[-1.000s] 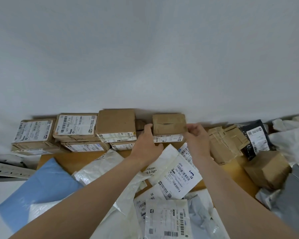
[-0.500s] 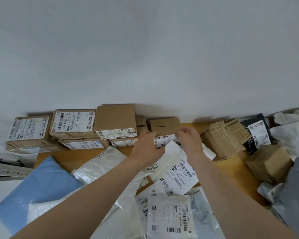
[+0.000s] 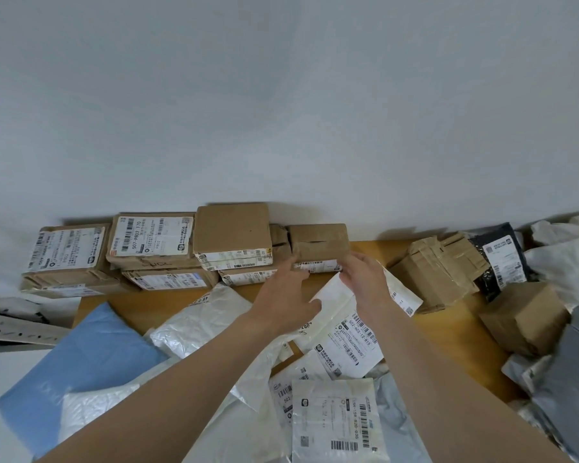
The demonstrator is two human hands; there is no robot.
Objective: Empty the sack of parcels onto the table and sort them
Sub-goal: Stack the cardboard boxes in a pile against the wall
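A small brown cardboard box (image 3: 318,241) stands at the back of the wooden table (image 3: 425,332), at the right end of a row of stacked brown boxes (image 3: 231,233) along the wall. My left hand (image 3: 283,297) lies just in front of it, its straight fingers reaching to the box's lower left corner. My right hand (image 3: 361,279) hovers at the box's lower right corner with loosely bent fingers that hold nothing. White labelled mailer bags (image 3: 345,332) lie under both hands.
A blue mailer bag (image 3: 81,359) and clear plastic bags lie at the front left. Crumpled brown parcels (image 3: 432,272), a black bag (image 3: 498,259), another brown box (image 3: 522,315) and grey bags (image 3: 569,379) crowd the right side. A white wall rises behind the table.
Both hands held the small brown box at its sides a second ago. They have set it down at the end of the row, let go and drawn back slightly.
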